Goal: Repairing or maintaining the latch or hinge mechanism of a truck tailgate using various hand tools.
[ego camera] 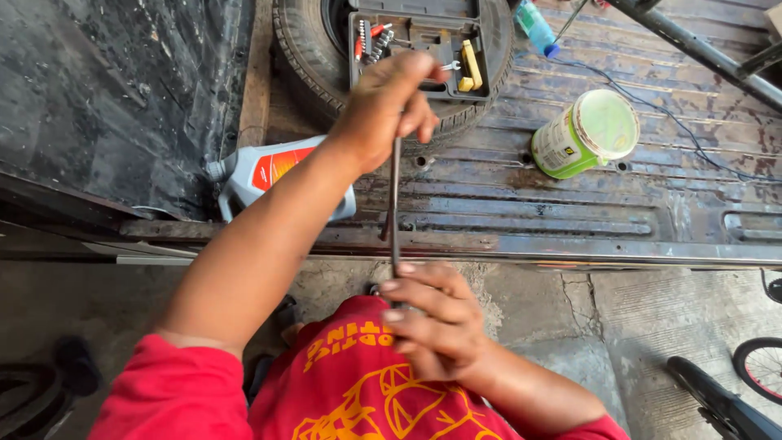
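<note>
The left hand [389, 102] is gripping the top of a thin metal rod [395, 204], fingers curled tight round it. The right hand [432, 322], at six o'clock below, is clasping its lower end. A green can [582, 134] is lying at two o'clock, an oil jug [261, 175] at nine.

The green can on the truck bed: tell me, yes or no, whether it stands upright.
No: the green can lies on its side on the truck bed, its pale lid facing the camera.

Place: probably an outdoor vehicle repair spot.
Evidence: worn metal truck bed [570, 204], spare tyre [305, 65] holding an open tool case [415, 49], oil jug [252, 175], cracked concrete floor [652, 318], bicycle wheel [757, 367].
</note>
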